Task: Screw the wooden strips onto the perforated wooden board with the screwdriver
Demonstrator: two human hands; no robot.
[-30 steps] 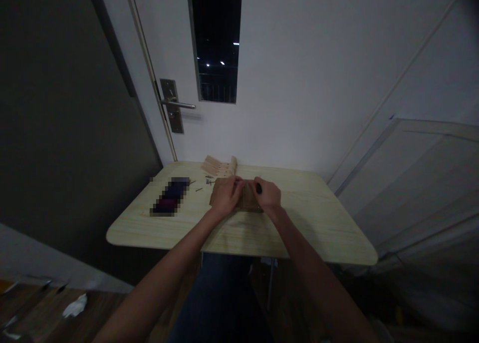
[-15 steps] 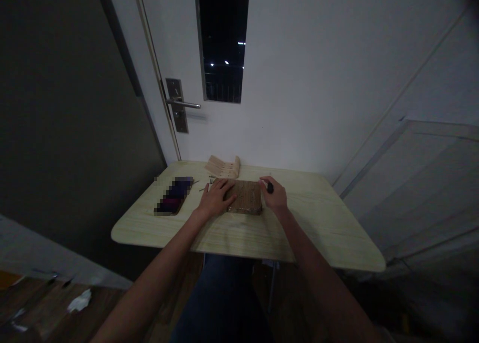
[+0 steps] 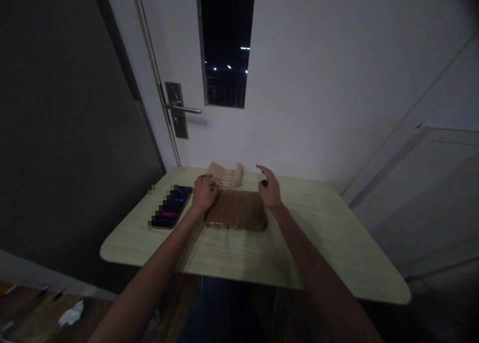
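A brown wooden board (image 3: 236, 209) lies flat on the pale table (image 3: 318, 248). My left hand (image 3: 204, 193) rests at the board's far left corner, fingers curled over the small dark screws there; what it grips I cannot make out. My right hand (image 3: 269, 189) hovers at the board's far right corner, forefinger stretched out, with a small black object (image 3: 264, 183) held against the palm. A light slotted wooden piece (image 3: 226, 175) lies just behind the board, between my hands.
A phone (image 3: 171, 212) with a lit screen lies left of the board. A white door with a metal handle (image 3: 182, 110) and a dark window stands right behind the table. Paper scraps lie on the wooden floor at lower left.
Both hands left the board's top and moved apart to its far corners. The left hand went toward the screws. The view tilted slightly.
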